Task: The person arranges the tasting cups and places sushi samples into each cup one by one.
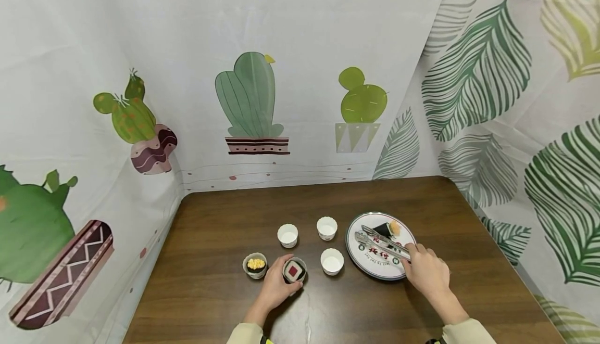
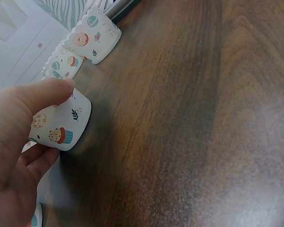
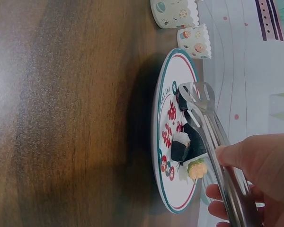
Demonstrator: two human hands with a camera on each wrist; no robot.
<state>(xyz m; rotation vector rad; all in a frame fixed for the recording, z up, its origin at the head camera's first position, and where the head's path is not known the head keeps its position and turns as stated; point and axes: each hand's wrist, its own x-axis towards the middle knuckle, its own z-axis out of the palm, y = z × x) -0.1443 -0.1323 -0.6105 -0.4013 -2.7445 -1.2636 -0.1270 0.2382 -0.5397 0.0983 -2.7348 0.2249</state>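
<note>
My left hand [image 1: 275,285] holds a small paper baking cup [image 2: 64,125] round its side, thumb on one side and fingers on the other. In it lies a square sushi piece [image 1: 294,270] with a red centre, white rice and a dark wrapping. My right hand [image 1: 428,271] grips metal tongs [image 3: 215,137], whose tips reach over the far side of a round plate [image 1: 350,253]. On that plate are a dark hand roll [image 3: 195,142] with an orange-topped end [image 3: 197,169] and a rice piece [image 3: 181,146] with dark wrapping. Part of the food is hidden behind the tongs.
Left of my left hand stands a cup [image 1: 248,268] holding a yellow-topped sushi piece [image 1: 255,264]. Three more white cups stand between my hands: a back left one [image 1: 287,235], a back right one [image 1: 326,228] and a front one [image 1: 332,262]. Printed cloth hangs behind the wooden table [image 1: 211,229].
</note>
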